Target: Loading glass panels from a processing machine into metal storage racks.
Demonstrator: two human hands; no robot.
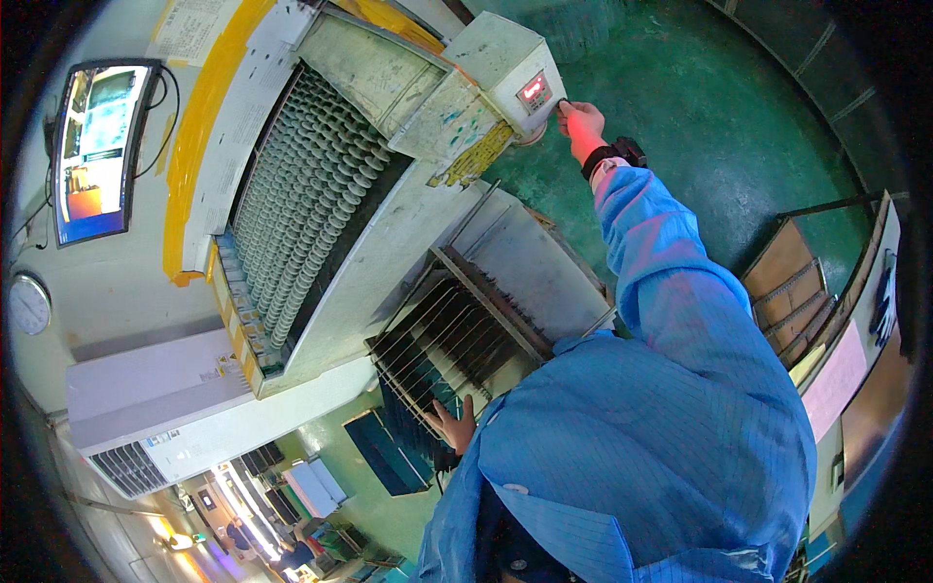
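Observation:
My right arm, in a blue striped sleeve with a dark wristband, reaches out to a pale control box (533, 89) with a lit red display. The fingertips of my right hand (581, 124) are pinched on a small dark knob (561, 103) on the box's side. Lower down, my left hand (453, 424) lies with its fingers spread against the end of a wire rack (413, 389). The rack has thin parallel rods and dark, thin upright pieces inside. Part of the left palm and wrist is hidden by my blue coat.
A conveyor with rows of grey rollers (316, 185) runs beside the box. To the left are a wall monitor (100, 151), a round clock (29, 303) and a white air conditioner (146, 428). Brown panels in a rack (789, 277) stand right, by a table with a blue glove (885, 301).

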